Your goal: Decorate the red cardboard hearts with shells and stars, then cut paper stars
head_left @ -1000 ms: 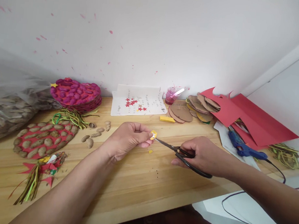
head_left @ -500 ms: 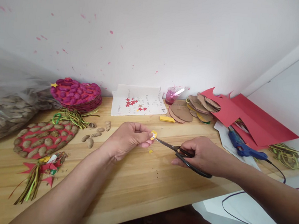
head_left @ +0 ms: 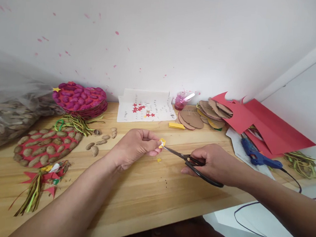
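Note:
Between thumb and fingers, my left hand (head_left: pixel 136 149) pinches a small piece of yellow paper (head_left: pixel 161 142) with a white patch on it. My right hand (head_left: pixel 212 164) is closed round the handles of black-handled scissors (head_left: pixel 181 156). Their blade tips meet the edge of the yellow piece; whether the blades are fully closed I cannot tell. On the table below lies a tiny yellow scrap (head_left: pixel 159 160). A folded yellow strip (head_left: pixel 176 126) rests farther back, beyond the hands.
Small red stars lie on a white sheet (head_left: pixel 159 100). To the left are peanuts on a red disc (head_left: pixel 57 141), a pink peanut-covered piece (head_left: pixel 80 98) and a bag of peanuts (head_left: pixel 4 118). Cardboard discs (head_left: pixel 193 118), red paper (head_left: pixel 280 126) and a blue glue gun (head_left: pixel 263 159) are rightward.
Almost nothing differs. Both hands, the scissors and the yellow paper keep nearly the same place, and the view has shifted very slightly.

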Tool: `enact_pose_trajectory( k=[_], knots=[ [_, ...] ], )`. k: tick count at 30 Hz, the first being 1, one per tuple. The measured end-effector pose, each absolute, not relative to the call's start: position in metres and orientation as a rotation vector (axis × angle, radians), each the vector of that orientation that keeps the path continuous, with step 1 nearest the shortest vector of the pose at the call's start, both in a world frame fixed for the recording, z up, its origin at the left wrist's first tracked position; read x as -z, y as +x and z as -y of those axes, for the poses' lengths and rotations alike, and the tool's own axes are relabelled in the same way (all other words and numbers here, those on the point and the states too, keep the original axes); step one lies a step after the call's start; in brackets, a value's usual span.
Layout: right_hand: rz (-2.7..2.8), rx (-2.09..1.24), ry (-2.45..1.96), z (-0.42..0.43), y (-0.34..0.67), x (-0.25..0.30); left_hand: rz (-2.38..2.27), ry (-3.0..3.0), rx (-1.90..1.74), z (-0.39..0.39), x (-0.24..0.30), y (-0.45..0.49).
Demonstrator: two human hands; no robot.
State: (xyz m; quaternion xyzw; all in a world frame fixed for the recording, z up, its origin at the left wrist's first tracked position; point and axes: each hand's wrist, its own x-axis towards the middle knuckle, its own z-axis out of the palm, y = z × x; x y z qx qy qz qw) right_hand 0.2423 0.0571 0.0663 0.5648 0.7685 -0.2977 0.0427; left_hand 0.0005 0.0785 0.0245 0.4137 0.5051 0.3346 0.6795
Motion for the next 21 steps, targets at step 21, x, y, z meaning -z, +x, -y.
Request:
enact_pose_trajectory(
  k=[21],
  knots=[
    [-2.383,0.928,1.691,-0.0578,0.2467,-0.0585,-1.109,0.994,-0.741,-0.0787,-0.0241,-0.0012]
  ],
)
